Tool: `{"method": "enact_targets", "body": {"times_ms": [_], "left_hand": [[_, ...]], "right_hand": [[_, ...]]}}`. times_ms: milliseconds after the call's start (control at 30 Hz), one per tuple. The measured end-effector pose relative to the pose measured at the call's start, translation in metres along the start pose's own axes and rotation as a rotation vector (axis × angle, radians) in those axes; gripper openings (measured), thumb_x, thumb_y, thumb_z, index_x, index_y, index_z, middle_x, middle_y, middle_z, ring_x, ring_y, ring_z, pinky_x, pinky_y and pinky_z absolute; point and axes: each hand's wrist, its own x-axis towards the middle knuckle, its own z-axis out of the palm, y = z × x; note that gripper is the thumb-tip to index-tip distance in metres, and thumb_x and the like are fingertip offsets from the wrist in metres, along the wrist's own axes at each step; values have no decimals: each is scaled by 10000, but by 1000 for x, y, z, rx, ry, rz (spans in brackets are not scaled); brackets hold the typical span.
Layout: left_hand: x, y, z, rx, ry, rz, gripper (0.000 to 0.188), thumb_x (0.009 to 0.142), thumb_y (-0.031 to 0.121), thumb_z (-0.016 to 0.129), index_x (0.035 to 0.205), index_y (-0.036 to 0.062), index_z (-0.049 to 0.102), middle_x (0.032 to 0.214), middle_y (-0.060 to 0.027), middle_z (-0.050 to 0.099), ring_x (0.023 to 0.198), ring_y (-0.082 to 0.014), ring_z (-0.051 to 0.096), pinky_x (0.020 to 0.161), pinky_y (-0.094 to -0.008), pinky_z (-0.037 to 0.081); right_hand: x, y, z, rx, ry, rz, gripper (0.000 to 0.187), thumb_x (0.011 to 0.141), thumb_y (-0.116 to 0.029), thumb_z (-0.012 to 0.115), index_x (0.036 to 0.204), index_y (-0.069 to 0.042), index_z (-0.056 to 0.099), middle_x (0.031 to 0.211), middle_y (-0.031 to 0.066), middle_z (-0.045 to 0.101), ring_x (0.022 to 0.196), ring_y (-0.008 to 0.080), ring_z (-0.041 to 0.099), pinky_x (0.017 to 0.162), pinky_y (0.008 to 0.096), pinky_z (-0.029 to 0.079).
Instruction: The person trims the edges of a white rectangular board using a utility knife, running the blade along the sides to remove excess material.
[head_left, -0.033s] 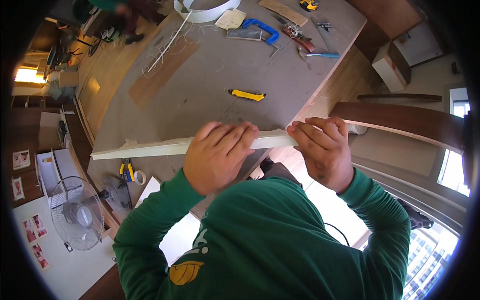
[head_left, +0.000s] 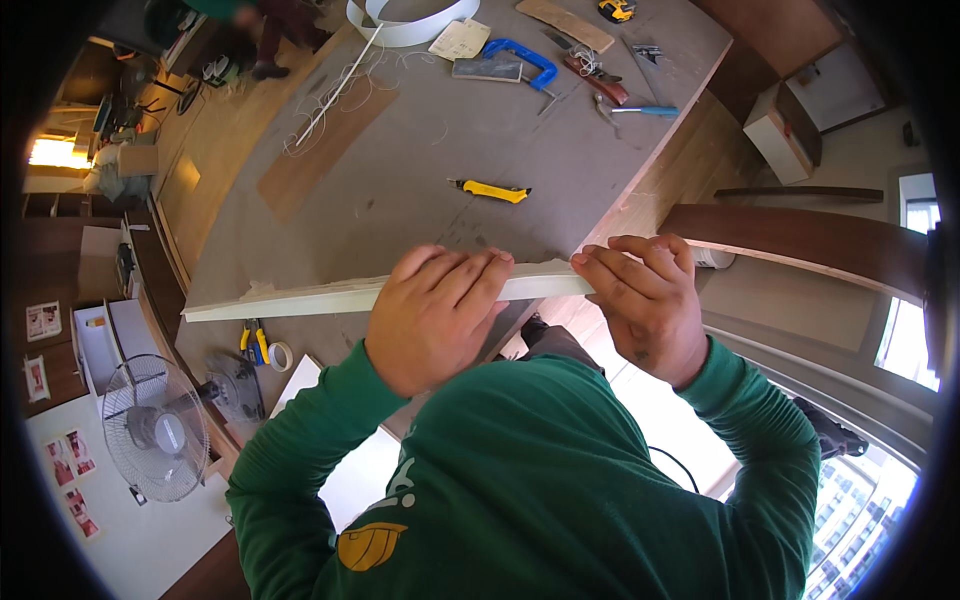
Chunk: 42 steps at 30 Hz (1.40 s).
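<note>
A long, narrow white board (head_left: 330, 299) with a ragged tan upper edge runs across the near side of the table. My left hand (head_left: 435, 318) is closed over its middle part, fingers bent across the far edge and thumb mostly hidden. Around its right end my right hand (head_left: 645, 305) is closed too, fingertips on the upper edge. Beyond the board lies a yellow utility knife (head_left: 493, 191). Yellow-handled pliers (head_left: 254, 342) and a roll of tape (head_left: 280, 356) rest on the near side, left of my left hand.
The grey table (head_left: 400, 215) carries a blue clamp (head_left: 528, 58), a small hammer (head_left: 640, 110), a tape measure (head_left: 618, 10), a coiled white strip (head_left: 415, 28) and loose strings at the far side. A fan (head_left: 157, 425) stands at left. Another person (head_left: 270, 35) is at far left.
Both my hands have shifted very slightly left along the board, still closed on it. The board itself looks nearly unmoved.
</note>
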Motion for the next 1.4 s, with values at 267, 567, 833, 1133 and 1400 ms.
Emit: {"method": "enact_targets", "body": {"times_ms": [267, 567, 833, 1133, 1400], "left_hand": [[7, 18, 22, -62, 119, 139, 382, 831, 67, 723, 1212, 43, 703, 1145, -112, 747, 924, -247, 706, 838, -382, 546], [7, 19, 22, 52, 113, 220, 302, 877, 59, 691, 1178, 54, 720, 1185, -118, 755, 998, -216, 725, 875, -360, 553], [6, 23, 23, 120, 90, 220, 273, 910, 88, 711, 1183, 82, 700, 1181, -97, 760, 1046, -181, 736, 1050, -362, 467], [1, 23, 23, 194, 78, 246, 262, 999, 180, 625, 1239, 102, 697, 1207, -45, 753, 1113, -140, 714, 1102, -349, 419], [10, 22, 22, -7, 67, 154, 281, 907, 85, 715, 1184, 55, 684, 1153, -106, 753, 998, -224, 732, 938, -403, 517]], "right_hand": [[-25, 22, -28, 628, -137, 449, 699, 865, -459, 798, 1345, 16, 620, 1285, 224, 645, 1175, 379, 619, 1027, 454, 489], [-35, -10, 1, 1085, -11, 1104, 485, 945, -310, 761, 1267, 20, 610, 1450, 233, 545, 1116, 282, 670, 931, 330, 548], [-33, -5, -8, 1191, -56, 1154, 356, 948, -238, 744, 1169, 30, 663, 1508, 226, 507, 1111, 291, 682, 907, 339, 561], [-41, -4, -6, 1193, -66, 1133, 390, 951, -267, 738, 1168, 52, 681, 1534, 228, 490, 1052, 274, 706, 904, 334, 553], [-41, 5, 1, 1035, -85, 1033, 472, 946, -384, 759, 1179, 21, 692, 1455, 216, 573, 1062, 270, 674, 931, 350, 520]]}}
